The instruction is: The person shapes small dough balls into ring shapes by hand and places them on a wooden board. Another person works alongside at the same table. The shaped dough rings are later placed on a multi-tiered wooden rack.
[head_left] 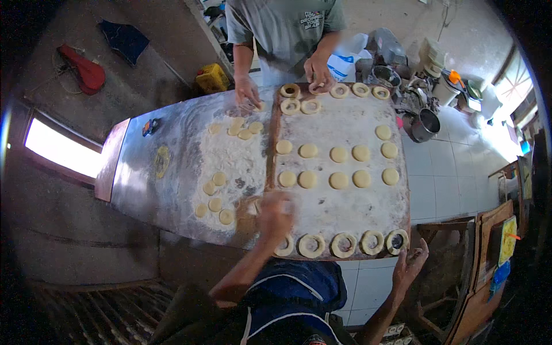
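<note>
Floured board [345,210]: a dough disc [286,204] is pinched by the left hand [275,215]; the right hand [409,265] is kept spread, empty, by the rings [343,244].

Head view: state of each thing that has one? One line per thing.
left hand: over the floured board, blurred, grip unclear
right hand: open, fingers spread, at the board's near right corner
floured board: dusted white, carrying dough
near dough rings: holed, in a row
dough discs: flat, not holed
far dough rings: holed, by another person's hands
metal pot: upright, open
</note>
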{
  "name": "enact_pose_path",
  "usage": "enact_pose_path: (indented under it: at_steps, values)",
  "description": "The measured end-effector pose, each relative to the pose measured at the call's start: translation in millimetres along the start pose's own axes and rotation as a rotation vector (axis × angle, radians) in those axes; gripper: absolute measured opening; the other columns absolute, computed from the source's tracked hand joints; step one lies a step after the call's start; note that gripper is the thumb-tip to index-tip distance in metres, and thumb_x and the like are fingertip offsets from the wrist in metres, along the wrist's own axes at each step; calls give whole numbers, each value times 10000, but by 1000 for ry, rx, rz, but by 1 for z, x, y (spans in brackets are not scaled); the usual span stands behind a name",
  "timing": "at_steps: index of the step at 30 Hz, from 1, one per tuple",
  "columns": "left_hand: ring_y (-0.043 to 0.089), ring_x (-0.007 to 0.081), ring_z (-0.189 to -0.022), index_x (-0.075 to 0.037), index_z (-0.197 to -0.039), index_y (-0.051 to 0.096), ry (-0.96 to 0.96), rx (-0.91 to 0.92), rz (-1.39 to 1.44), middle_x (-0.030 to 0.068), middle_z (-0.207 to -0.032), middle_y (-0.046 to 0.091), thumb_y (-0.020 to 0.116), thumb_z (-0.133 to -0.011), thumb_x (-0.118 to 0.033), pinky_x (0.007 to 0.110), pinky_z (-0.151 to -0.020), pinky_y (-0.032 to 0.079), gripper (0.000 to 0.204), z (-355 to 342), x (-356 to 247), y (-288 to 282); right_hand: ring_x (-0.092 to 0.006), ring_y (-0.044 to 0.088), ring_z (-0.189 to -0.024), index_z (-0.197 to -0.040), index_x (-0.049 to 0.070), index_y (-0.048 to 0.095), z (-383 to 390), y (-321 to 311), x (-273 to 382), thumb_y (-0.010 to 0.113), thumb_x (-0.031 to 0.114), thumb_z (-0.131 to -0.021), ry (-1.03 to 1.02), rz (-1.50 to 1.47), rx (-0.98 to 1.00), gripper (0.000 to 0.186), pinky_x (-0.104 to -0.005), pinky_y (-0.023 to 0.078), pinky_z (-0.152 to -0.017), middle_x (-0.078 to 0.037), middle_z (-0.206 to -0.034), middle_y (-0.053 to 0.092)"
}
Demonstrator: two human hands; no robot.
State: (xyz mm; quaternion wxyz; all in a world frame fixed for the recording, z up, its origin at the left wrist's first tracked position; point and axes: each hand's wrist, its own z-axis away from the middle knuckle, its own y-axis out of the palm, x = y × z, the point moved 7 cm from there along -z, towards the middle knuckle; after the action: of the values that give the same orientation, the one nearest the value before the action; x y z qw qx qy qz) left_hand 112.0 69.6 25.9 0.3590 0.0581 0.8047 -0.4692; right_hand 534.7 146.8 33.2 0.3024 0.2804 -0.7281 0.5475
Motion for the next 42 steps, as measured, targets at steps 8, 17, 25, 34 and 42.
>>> enact_pose_path:
  at_steps: [8,17,25,34,42]
  values:
    - [596,390,-849,-21,-951,593,-191,99,-157,178,-896,626,789,-768,-241,469,-792,468,347,16,106,-29,-256,556,-996,-1215,-37,535,-5,65,112,619,122,-887,-289,-13,213,374,-383,466,-862,-155,-1101,555]
    - [629,125,-818,35,-1047,662,-518,259,647,76,-900,692,747,-864,-224,309,-750,516,328,6,129,-101,-201,655,-932,-1211,51,613,123,287,279,674,80,-888,-144,-570,1001,330,-337,545,-800,-107,-1038,681]
    - [644,174,-868,16,-1047,665,-510,116,624,102,-956,673,683,-904,-194,319,-786,513,255,11,188,-124,-149,655,-849,-990,-13,617,171,371,284,720,-1,-832,112,-618,1099,189,-309,533,-766,-102,-889,695]
    - [627,275,-964,-18,-1175,565,-482,-57,576,148,-1035,638,619,-926,-180,377,-845,491,302,6,234,-172,-356,653,-756,-937,28,626,103,452,352,771,145,-769,-630,-9,595,251,-435,515,-714,-153,-815,670]
    - [642,227,-973,-19,-1229,568,-272,-42,755,124,-1030,648,667,-919,-174,358,-839,525,361,-9,228,-165,-185,656,-769,-950,-26,642,125,416,344,747,110,-771,-391,-261,757,249,-333,521,-665,-89,-787,650]
